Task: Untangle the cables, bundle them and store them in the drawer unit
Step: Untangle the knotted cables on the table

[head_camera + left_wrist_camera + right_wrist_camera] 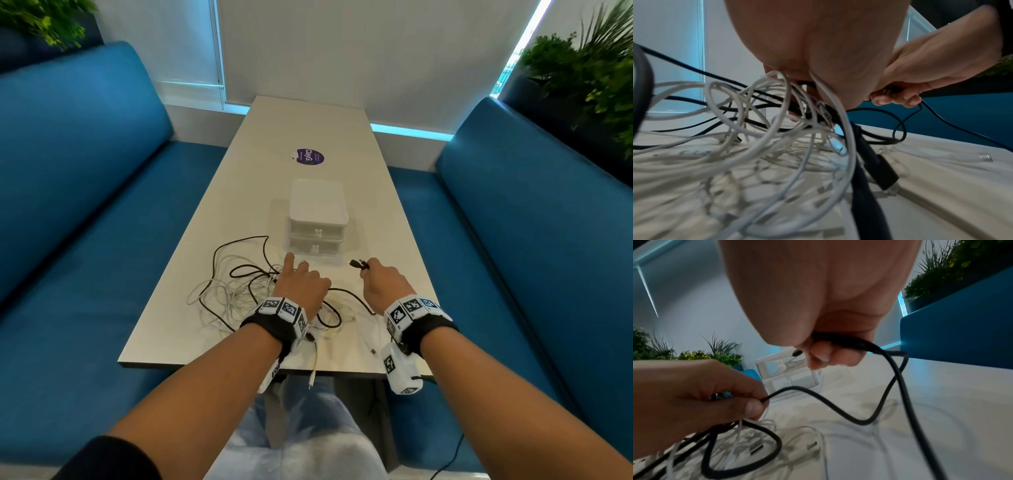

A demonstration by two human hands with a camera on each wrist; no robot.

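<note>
A tangle of white cables point(224, 296) and a black cable point(349, 293) lies on the pale table point(394, 240), in front of the white two-drawer unit point(317, 209), whose drawers are shut. My left hand point(301, 281) sits over the tangle's right side, its index finger stretched forward. In the right wrist view my left hand point(694, 399) pinches the black cable point(838, 407) together with white strands. My right hand point(382, 281) grips the black cable's end, and the plug point(356, 263) sticks out toward the drawer unit point(785, 369).
Blue sofas point(85, 205) flank the table on both sides. A purple round sticker point(310, 157) lies beyond the drawer unit. One white cable end point(312, 375) hangs over the table's near edge. Plants point(589, 78) stand behind the right sofa.
</note>
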